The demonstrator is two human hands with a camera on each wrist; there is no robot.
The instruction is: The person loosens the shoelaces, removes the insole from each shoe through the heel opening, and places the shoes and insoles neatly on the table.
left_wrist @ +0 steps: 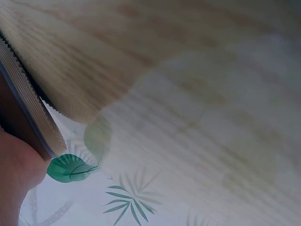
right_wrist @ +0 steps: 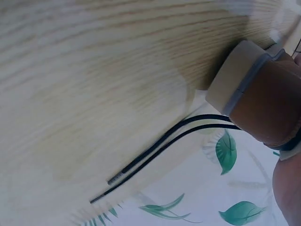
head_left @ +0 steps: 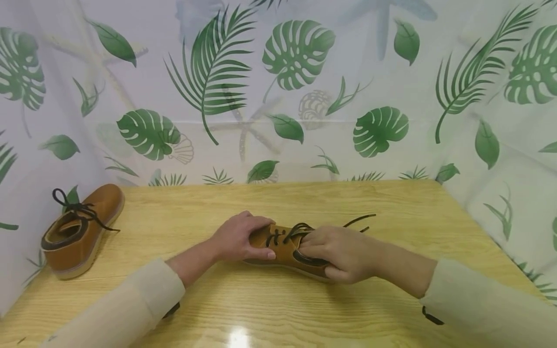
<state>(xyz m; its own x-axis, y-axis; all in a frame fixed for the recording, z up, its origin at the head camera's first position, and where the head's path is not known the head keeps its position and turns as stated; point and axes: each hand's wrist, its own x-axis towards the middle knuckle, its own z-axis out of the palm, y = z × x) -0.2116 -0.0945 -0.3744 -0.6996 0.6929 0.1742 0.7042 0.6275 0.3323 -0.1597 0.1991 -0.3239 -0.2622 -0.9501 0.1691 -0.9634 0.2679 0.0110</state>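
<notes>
A brown lace-up shoe with black laces lies on the table, toe to the left. My left hand grips its toe, thumb along the near side and fingers over the far side. At the shoe's opening, my right hand has its fingers over the dark collar and partly inside, with the thumb low on the near side by the heel. Loose lace ends stick out beyond this hand. The left wrist view catches the ribbed sole edge; the right wrist view has the heel and two trailing laces.
A second brown shoe, its black laces tied in a bow, stands at the table's left edge. The wooden table is bordered at the back and sides by a leaf-patterned cloth.
</notes>
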